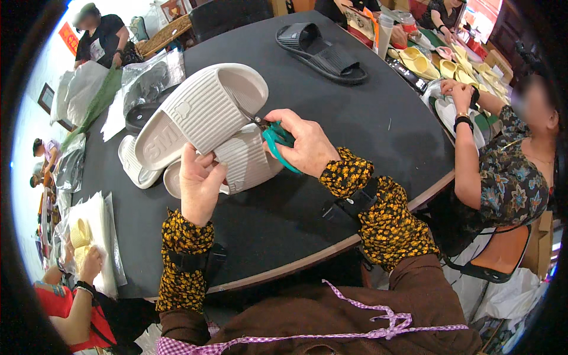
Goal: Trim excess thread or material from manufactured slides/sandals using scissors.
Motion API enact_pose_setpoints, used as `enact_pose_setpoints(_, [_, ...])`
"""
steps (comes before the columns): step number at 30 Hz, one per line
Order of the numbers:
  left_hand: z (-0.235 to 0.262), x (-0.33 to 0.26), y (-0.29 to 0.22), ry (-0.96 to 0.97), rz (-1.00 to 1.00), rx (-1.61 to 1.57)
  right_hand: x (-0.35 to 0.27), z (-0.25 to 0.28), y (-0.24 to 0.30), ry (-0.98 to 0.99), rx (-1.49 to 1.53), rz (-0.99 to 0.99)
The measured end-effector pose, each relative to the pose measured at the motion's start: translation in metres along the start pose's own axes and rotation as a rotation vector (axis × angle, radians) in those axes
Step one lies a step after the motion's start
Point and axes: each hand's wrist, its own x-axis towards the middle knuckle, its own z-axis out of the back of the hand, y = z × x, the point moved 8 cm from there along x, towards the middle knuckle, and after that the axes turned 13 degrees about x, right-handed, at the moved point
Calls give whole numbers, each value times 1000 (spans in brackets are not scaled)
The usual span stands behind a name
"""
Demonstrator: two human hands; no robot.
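My left hand (pixel 202 180) grips the near edge of a light grey ribbed slide sandal (pixel 198 109), holding it tilted above the table. In my right hand (pixel 305 142) is a pair of scissors (pixel 276 144) with teal handles. Their dark blades reach to the strap's edge by the sandal's opening; whether they touch it I cannot tell. More light grey sandals (pixel 248 160) lie beneath and beside the held one, partly hidden by it and by my hands.
On the black table (pixel 355 130) a black slide sandal (pixel 319 52) lies at the far side, another dark sandal (pixel 139 116) at left. Clear plastic bags (pixel 151 77) and a bag stack (pixel 97 236) line the left. Co-workers sit around; yellow sandals (pixel 420 62) are piled far right.
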Motion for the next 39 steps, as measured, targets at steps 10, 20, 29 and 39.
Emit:
enact_pose_setpoints(10, [-4, 0, -5, 27, -40, 16, 2, 2, 10, -42, 17, -51])
enact_pose_setpoints(20, [-7, 1, -7, 52, -59, 68, 2, 5, 15, -76, 58, -32])
enact_pose_setpoints(29, [-7, 1, -4, 44, -51, 31, 3, 8, 18, -92, 17, 42])
enact_pose_setpoints(39, [-7, 1, -2, 32, -40, 44, 3, 8, 7, -117, 96, 16])
